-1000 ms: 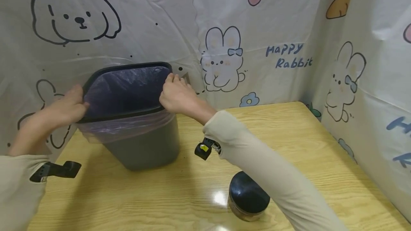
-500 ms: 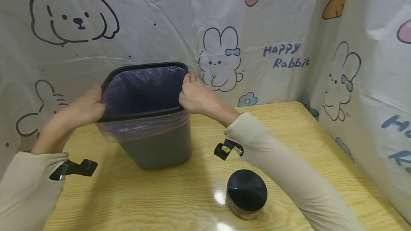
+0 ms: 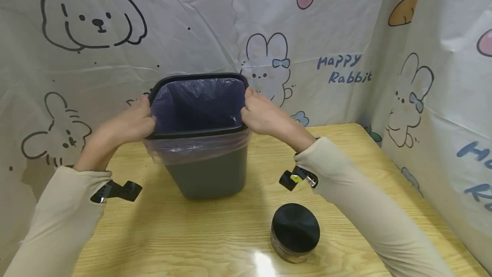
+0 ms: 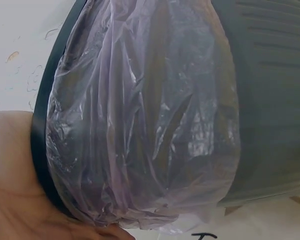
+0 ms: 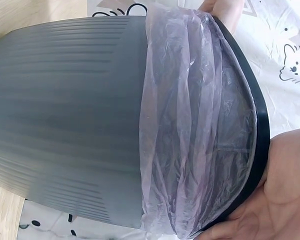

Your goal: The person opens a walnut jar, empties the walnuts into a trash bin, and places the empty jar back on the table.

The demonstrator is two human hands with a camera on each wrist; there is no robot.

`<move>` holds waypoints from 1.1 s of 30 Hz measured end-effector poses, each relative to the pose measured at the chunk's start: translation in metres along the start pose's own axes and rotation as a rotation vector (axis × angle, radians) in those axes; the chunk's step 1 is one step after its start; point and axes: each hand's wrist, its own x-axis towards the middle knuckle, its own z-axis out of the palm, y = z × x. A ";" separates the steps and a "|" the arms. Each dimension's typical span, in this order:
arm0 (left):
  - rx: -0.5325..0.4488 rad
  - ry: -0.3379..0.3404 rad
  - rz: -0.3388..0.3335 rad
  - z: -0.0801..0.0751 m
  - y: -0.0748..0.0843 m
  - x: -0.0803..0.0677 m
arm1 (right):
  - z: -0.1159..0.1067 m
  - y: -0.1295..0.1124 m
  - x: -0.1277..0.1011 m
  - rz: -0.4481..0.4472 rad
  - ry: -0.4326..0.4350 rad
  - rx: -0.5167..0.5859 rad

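A grey trash can (image 3: 215, 178) with a black rim (image 3: 200, 133) stands on the wooden table, its mouth angled toward me. Its purple plastic liner (image 3: 203, 151) is folded down over the outside below the rim. My left hand (image 3: 128, 121) grips the rim at the left side, and my right hand (image 3: 267, 114) grips it at the right. In the left wrist view the creased liner (image 4: 185, 115) hangs beneath the rim, with part of the left palm beside it. The right wrist view has the ribbed can wall (image 5: 65, 110) and the right palm (image 5: 285, 185) against the rim.
A round jar (image 3: 295, 232) with a black lid stands on the table (image 3: 184, 238), in front and to the right of the can. Behind and at the right hang printed cloth walls (image 3: 207, 25). Wrist cameras sit at both cuffs.
Both hands have carried or slid the can to the right along the table, the rim staying in their grip. The jar has stayed in place.
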 end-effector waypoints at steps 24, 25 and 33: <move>-0.014 -0.005 -0.034 0.017 0.056 0.031 | -0.017 0.055 -0.018 0.033 0.094 0.051; -0.015 -0.005 -0.035 0.018 0.058 0.032 | -0.018 0.058 -0.019 0.034 0.090 0.053; -0.024 0.000 -0.054 0.023 0.074 0.042 | -0.027 0.073 -0.023 0.048 0.076 0.078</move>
